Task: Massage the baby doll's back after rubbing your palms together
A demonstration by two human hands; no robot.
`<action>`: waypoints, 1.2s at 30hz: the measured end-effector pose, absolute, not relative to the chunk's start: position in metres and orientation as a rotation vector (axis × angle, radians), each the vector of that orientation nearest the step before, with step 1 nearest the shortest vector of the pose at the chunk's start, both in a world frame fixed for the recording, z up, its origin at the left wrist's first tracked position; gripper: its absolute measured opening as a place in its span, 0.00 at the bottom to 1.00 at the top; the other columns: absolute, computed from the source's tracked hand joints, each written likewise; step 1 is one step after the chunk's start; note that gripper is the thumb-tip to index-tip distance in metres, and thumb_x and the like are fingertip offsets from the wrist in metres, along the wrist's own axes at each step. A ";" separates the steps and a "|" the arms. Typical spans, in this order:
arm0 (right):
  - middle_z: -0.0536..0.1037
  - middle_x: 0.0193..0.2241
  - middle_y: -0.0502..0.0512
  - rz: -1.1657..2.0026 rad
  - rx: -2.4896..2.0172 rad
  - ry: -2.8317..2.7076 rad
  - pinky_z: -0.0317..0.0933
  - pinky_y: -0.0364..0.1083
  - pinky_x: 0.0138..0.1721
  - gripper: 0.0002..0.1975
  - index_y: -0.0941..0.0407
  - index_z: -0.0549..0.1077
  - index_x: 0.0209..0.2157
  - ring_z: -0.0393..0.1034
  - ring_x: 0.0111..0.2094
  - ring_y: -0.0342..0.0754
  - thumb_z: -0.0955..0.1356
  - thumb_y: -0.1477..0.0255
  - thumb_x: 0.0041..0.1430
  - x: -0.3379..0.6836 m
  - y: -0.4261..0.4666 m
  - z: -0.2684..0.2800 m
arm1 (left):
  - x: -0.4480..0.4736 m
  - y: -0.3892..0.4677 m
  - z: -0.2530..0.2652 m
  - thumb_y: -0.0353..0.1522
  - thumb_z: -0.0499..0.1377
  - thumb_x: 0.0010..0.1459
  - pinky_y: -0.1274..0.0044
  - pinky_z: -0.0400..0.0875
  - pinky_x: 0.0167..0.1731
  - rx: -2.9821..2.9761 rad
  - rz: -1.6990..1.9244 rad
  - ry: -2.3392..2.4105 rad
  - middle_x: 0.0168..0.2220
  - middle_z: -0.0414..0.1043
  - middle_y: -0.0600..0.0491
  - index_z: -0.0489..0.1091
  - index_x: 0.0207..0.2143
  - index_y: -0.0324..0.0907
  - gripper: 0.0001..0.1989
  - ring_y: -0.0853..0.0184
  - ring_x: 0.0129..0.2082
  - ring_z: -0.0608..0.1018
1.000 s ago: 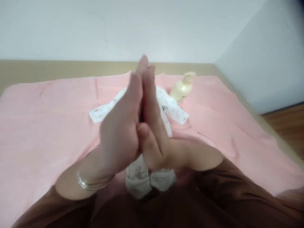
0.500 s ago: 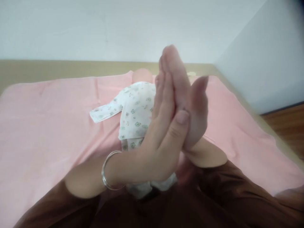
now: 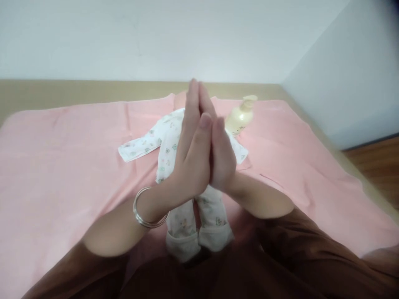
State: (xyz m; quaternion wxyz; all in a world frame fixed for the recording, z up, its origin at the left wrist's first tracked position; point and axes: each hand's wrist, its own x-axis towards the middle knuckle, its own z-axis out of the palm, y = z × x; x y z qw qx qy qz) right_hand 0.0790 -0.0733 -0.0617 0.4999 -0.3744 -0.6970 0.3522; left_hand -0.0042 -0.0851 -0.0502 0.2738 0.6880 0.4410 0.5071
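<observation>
My left hand (image 3: 193, 158) and my right hand (image 3: 222, 158) are pressed palm to palm, fingers straight and pointing up and away from me. Nothing shows between them. Below and behind them lies what looks like a baby doll in a white printed top (image 3: 168, 141) and matching trousers (image 3: 213, 211). Its sleeves are spread to both sides. My hands cover much of its middle and most of its rounded head (image 3: 180, 100). Just beyond the right sleeve, a pale yellow pump bottle (image 3: 240, 117) stands, partly behind my right fingers.
A pink cloth (image 3: 68, 166) lies under the doll, over a tan surface (image 3: 62, 91). White walls (image 3: 124, 37) rise at the back and right. Brown flooring (image 3: 380, 166) shows at the right edge. A silver bangle (image 3: 141, 216) circles my left wrist.
My hands have turned from a slanted palm rub to an even palm-to-palm press, lower and further left. The pump bottle, right sleeve and trouser legs have come into sight.
</observation>
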 end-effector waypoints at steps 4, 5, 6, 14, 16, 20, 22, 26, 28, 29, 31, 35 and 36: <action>0.52 0.72 0.41 0.791 -0.984 -1.639 0.46 0.58 0.74 0.33 0.42 0.53 0.69 0.37 0.75 0.47 0.41 0.52 0.71 0.085 -0.038 -0.069 | 0.001 -0.065 -0.062 0.35 0.38 0.73 0.66 0.57 0.74 1.741 1.350 1.111 0.67 0.61 0.62 0.61 0.64 0.51 0.23 0.62 0.75 0.52; 0.54 0.72 0.42 0.774 -1.010 -1.630 0.47 0.56 0.74 0.31 0.43 0.56 0.69 0.41 0.75 0.46 0.44 0.54 0.72 0.086 -0.030 -0.071 | 0.001 -0.058 -0.066 0.34 0.41 0.72 0.68 0.60 0.73 1.684 1.384 1.084 0.67 0.62 0.61 0.63 0.63 0.49 0.22 0.63 0.74 0.56; 0.56 0.71 0.44 0.774 -1.024 -1.612 0.48 0.54 0.74 0.29 0.46 0.58 0.68 0.45 0.74 0.46 0.47 0.57 0.73 0.088 -0.021 -0.074 | 0.000 -0.050 -0.071 0.32 0.43 0.71 0.70 0.63 0.71 1.622 1.423 1.063 0.67 0.63 0.59 0.65 0.61 0.48 0.21 0.63 0.72 0.59; 0.80 0.43 0.56 0.663 -1.225 -1.778 0.66 0.57 0.61 0.15 0.55 0.75 0.45 0.73 0.53 0.52 0.58 0.73 0.68 0.089 0.016 -0.110 | -0.015 0.008 -0.127 0.34 0.47 0.67 0.68 0.73 0.58 1.556 1.451 1.408 0.47 0.80 0.51 0.75 0.42 0.43 0.16 0.62 0.51 0.79; 0.81 0.43 0.57 0.558 -1.242 -1.862 0.65 0.57 0.62 0.17 0.56 0.75 0.43 0.73 0.52 0.51 0.56 0.73 0.69 0.085 0.019 -0.121 | -0.019 0.017 -0.137 0.33 0.47 0.67 0.68 0.74 0.52 1.667 1.413 1.478 0.40 0.80 0.51 0.73 0.35 0.44 0.15 0.62 0.43 0.79; 0.76 0.57 0.62 0.357 -1.305 -2.031 0.53 0.59 0.70 0.21 0.60 0.74 0.51 0.66 0.63 0.53 0.55 0.77 0.66 0.081 0.028 -0.141 | -0.029 0.030 -0.156 0.28 0.45 0.63 0.65 0.71 0.55 1.886 1.323 1.576 0.42 0.78 0.49 0.71 0.35 0.45 0.14 0.61 0.45 0.77; 0.72 0.62 0.63 0.289 -1.351 -2.079 0.47 0.59 0.73 0.24 0.62 0.72 0.56 0.61 0.67 0.54 0.55 0.78 0.65 0.080 0.032 -0.147 | -0.033 0.034 -0.163 0.27 0.45 0.62 0.63 0.68 0.60 1.962 1.268 1.593 0.47 0.78 0.48 0.72 0.40 0.44 0.16 0.59 0.51 0.76; 0.68 0.65 0.63 0.256 -1.425 -2.133 0.45 0.58 0.74 0.26 0.63 0.70 0.60 0.57 0.70 0.54 0.55 0.77 0.65 0.081 0.034 -0.149 | -0.038 0.036 -0.169 0.30 0.44 0.64 0.58 0.59 0.68 2.024 1.154 1.658 0.58 0.74 0.44 0.72 0.51 0.40 0.20 0.56 0.62 0.71; 0.67 0.66 0.61 0.253 -1.429 -2.170 0.45 0.58 0.74 0.26 0.61 0.69 0.62 0.56 0.71 0.53 0.55 0.76 0.65 0.087 0.036 -0.148 | -0.041 0.035 -0.171 0.33 0.45 0.65 0.57 0.55 0.71 2.030 1.108 1.701 0.62 0.70 0.43 0.70 0.55 0.38 0.22 0.54 0.66 0.67; 0.66 0.67 0.59 0.254 -1.411 -2.202 0.45 0.58 0.74 0.26 0.60 0.69 0.62 0.55 0.71 0.52 0.55 0.75 0.66 0.091 0.038 -0.148 | -0.043 0.035 -0.172 0.34 0.45 0.65 0.57 0.52 0.72 2.036 1.090 1.707 0.64 0.68 0.44 0.69 0.57 0.39 0.23 0.53 0.68 0.65; 0.65 0.68 0.55 0.260 -1.341 -2.291 0.43 0.59 0.74 0.26 0.57 0.68 0.63 0.53 0.71 0.51 0.55 0.73 0.68 0.102 0.042 -0.147 | -0.048 0.034 -0.175 0.37 0.46 0.66 0.55 0.49 0.73 2.059 1.065 1.682 0.66 0.65 0.46 0.67 0.60 0.41 0.24 0.54 0.70 0.62; 0.57 0.71 0.60 0.249 -1.399 -2.317 0.42 0.64 0.73 0.28 0.60 0.62 0.67 0.47 0.73 0.57 0.56 0.67 0.69 0.113 0.039 -0.146 | -0.054 0.035 -0.179 0.40 0.45 0.67 0.55 0.48 0.73 2.102 1.049 1.624 0.67 0.65 0.48 0.66 0.61 0.42 0.25 0.56 0.71 0.61; 0.55 0.71 0.65 0.238 -1.473 -2.275 0.43 0.66 0.73 0.30 0.63 0.59 0.68 0.46 0.73 0.60 0.57 0.66 0.69 0.110 0.033 -0.146 | -0.054 0.035 -0.180 0.40 0.45 0.67 0.56 0.49 0.73 2.099 1.059 1.624 0.66 0.65 0.47 0.66 0.61 0.42 0.25 0.56 0.71 0.62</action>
